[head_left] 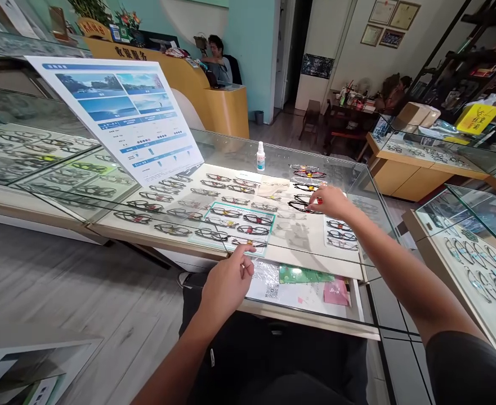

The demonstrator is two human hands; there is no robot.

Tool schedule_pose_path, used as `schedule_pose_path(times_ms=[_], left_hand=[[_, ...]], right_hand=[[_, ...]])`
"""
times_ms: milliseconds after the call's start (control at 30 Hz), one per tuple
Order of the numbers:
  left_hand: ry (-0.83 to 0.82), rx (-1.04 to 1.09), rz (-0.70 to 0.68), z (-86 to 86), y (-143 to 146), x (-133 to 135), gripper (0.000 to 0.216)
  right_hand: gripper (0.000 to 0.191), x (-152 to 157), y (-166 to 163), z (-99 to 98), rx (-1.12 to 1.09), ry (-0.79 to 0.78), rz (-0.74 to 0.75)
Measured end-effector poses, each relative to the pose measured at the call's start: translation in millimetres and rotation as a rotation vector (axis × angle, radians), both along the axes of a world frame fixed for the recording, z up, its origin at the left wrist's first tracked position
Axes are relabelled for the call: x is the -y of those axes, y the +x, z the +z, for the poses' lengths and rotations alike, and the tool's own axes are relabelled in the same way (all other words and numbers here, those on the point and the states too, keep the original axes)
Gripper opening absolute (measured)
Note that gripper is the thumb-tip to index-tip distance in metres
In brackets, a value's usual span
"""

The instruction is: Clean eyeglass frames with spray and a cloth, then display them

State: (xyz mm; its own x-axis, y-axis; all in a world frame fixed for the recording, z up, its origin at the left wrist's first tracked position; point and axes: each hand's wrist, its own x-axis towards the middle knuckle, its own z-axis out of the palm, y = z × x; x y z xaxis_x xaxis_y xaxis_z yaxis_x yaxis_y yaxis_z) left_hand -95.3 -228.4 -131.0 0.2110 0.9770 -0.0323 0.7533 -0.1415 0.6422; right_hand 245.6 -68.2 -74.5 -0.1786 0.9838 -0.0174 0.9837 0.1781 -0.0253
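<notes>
Nearest me, a dark-trousered lap sits right up against the counter, with the left hand [228, 281] poised by its front edge, fingers loosely curled and half open, holding nothing that I can see. Just right of that hand is a pulled-out drawer [357, 301] with a green packet [304, 274] and a pink packet [335, 292] in it. Beyond, under the lights of the glass display case [231, 149], spectacle frames [172, 229] lie in rows, some on a teal-bordered sheet [209, 220]. Farther over, toward the case's right end, the right hand [327, 201] has its thumb and fingers pinched closed on one side of a pair of dark-framed glasses [300, 206]; whether they touch the glass top I can't tell. More glasses [309, 174] lie just behind. Left of these is a pale cloth [273, 185], and past it a small white spray bottle [260, 157] stands upright. A large printed board [125, 121] leans at a slant over the left of the case. Away across the room, a person [221, 66] sits behind a wooden desk [226, 109], and a cluttered dark table [349, 115] stands beneath framed papers [381, 12] on the wall.
</notes>
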Motion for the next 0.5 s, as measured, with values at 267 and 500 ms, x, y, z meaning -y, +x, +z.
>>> schedule_pose_path(times_ms=[267, 500], left_hand=[[0.008, -0.062, 0.005, 1.8, 0.6, 2.6, 0.047], [0.008, -0.091, 0.014, 2.2, 1.4, 2.1, 0.046]], right_hand=[[0.026, 4.3, -8.5, 4.8, 0.086, -0.021, -0.104], [0.022, 4.6, -11.9, 9.6, 0.144, -0.037, -0.103]])
